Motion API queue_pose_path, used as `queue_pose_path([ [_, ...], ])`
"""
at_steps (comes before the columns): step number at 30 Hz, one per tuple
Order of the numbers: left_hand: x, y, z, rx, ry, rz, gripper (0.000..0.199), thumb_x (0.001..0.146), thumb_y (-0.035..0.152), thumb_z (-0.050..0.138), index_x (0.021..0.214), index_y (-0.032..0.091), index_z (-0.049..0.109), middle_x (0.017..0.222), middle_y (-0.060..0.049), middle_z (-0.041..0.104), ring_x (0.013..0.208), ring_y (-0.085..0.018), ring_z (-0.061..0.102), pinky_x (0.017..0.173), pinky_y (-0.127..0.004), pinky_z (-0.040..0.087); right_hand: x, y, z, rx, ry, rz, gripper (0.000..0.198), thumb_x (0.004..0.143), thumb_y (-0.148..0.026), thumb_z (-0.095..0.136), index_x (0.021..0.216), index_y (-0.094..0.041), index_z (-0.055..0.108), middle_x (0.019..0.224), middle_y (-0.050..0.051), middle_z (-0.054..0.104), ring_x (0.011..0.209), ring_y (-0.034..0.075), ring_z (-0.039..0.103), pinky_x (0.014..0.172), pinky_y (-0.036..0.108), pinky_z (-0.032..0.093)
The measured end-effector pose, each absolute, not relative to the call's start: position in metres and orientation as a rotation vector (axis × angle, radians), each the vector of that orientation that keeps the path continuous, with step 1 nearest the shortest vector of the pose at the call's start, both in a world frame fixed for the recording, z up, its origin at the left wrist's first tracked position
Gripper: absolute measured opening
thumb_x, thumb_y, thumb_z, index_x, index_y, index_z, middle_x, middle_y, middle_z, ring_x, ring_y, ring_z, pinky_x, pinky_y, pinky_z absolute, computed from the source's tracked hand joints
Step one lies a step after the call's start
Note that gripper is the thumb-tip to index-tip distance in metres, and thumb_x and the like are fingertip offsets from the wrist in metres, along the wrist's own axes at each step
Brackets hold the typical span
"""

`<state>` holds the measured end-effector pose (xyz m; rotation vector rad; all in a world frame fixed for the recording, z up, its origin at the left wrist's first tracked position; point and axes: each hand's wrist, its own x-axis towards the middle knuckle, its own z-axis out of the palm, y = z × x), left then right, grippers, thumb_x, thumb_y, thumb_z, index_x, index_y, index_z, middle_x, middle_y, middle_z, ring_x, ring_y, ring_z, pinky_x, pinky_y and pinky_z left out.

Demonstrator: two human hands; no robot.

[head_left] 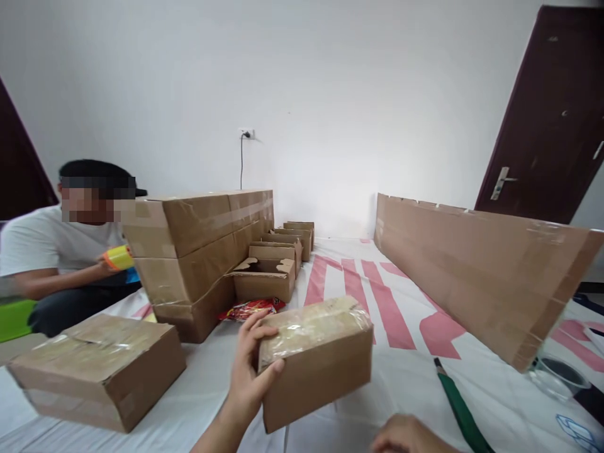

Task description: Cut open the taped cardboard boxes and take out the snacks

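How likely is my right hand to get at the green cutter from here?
Probably yes: your right hand is beside the green cutter, with just cloth visible between them; the box in your left hand is to the other side.

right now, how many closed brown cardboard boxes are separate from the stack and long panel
2: one taped brown cardboard box at left on the white cloth, another such box in the left hand. More may hide behind the brown stack.

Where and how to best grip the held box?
Likely by its opposite short ends, one from each side: the box is long, the left hand holds its left end, and the right end is free for the right hand.
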<state>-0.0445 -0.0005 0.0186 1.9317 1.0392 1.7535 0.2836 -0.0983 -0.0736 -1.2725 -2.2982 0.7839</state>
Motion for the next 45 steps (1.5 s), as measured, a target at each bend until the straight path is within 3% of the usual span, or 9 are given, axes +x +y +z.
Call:
queue_pose_path([
  [3,-0.017,0.007,0.015,1.883,0.833,1.464,0.054,0.069,0.070,0.061,0.096,0.024,0.061,0.138,-0.012,0.044,0.130,-0.036,0.043,0.103,-0.049,0.041,0.329,-0.105,-0.055,-1.744,-2.047,0.440,0.037,0.091,-0.044,0.042,0.093,-0.022,0.071,0.097,0.009,0.071,0.094,0.025,0.066,0.085,0.034,0.052],
  [6,-0.003,0.011,-0.005,1.806,0.745,1.253,0.056,0.069,0.072,0.060,0.094,0.022,0.065,0.141,-0.013,0.043,0.134,-0.038,0.039,0.107,-0.051,0.036,0.370,-0.111,-0.058,-2.177,-1.830,0.099,0.045,0.083,-0.048,0.050,0.110,-0.017,0.067,0.107,0.016,0.065,0.102,0.034,0.062,0.092,0.045,0.048],
  [13,-0.006,-0.006,-0.038,1.923,0.804,1.311,0.036,0.086,0.055,0.052,0.094,0.023,0.068,0.150,-0.009,0.026,0.140,-0.036,0.024,0.114,-0.055,0.020,0.409,-0.121,-0.091,-2.464,-1.752,0.143,0.064,0.079,-0.026,0.046,0.141,-0.012,0.042,0.111,0.019,0.060,0.092,0.030,0.067,0.080,0.039,0.052],
  [17,-0.007,-0.015,-0.041,2.069,0.778,1.445,0.022,0.091,0.035,0.049,0.095,0.025,0.067,0.139,-0.008,0.032,0.139,-0.033,0.019,0.113,-0.058,0.019,0.420,-0.104,-0.072,-2.395,-1.653,0.285,0.058,0.075,-0.017,0.043,0.132,-0.009,0.049,0.107,0.017,0.067,0.092,0.028,0.068,0.080,0.035,0.052],
  [21,-0.001,-0.022,-0.043,2.095,0.705,1.569,0.016,0.089,0.029,0.049,0.087,0.023,0.064,0.133,-0.008,0.033,0.137,-0.032,0.021,0.112,-0.054,0.023,0.399,-0.080,-0.008,-2.107,-1.648,0.279,0.046,0.087,-0.029,0.034,0.129,-0.019,0.050,0.102,0.008,0.071,0.076,0.022,0.068,0.066,0.032,0.054],
  [26,0.006,-0.028,-0.041,2.045,0.780,1.688,0.018,0.089,0.024,0.047,0.077,0.022,0.060,0.129,-0.007,0.036,0.130,-0.026,0.029,0.110,-0.045,0.028,0.312,-0.061,0.078,-1.577,-2.175,0.201,0.047,0.095,-0.040,0.041,0.139,-0.024,0.041,0.111,0.009,0.066,0.098,0.023,0.064,0.083,0.034,0.052],
  [30,0.008,-0.030,-0.040,2.066,0.859,1.695,0.019,0.088,0.018,0.048,0.071,0.020,0.057,0.125,-0.008,0.037,0.126,-0.024,0.034,0.107,-0.040,0.031,0.249,-0.047,0.098,-1.281,-2.690,0.151,0.045,0.094,-0.025,0.044,0.138,-0.027,0.046,0.105,0.007,0.066,0.086,0.019,0.064,0.073,0.029,0.050],
  [35,0.007,-0.030,-0.039,2.089,0.876,1.684,0.018,0.088,0.017,0.049,0.072,0.020,0.057,0.125,-0.008,0.037,0.123,-0.024,0.037,0.106,-0.040,0.033,0.222,-0.033,0.104,-1.273,-2.903,-0.096,0.046,0.090,-0.022,0.051,0.136,-0.028,0.049,0.096,0.005,0.065,0.072,0.016,0.062,0.061,0.026,0.043],
  [45,0.007,-0.027,-0.042,2.080,0.837,1.709,0.020,0.089,0.014,0.047,0.071,0.020,0.053,0.123,-0.008,0.043,0.125,-0.024,0.037,0.106,-0.040,0.033,0.272,-0.057,0.140,-1.520,-3.108,-0.031,0.037,0.081,-0.013,0.057,0.113,-0.030,0.068,0.078,0.003,0.070,0.069,0.021,0.065,0.058,0.028,0.039],
])
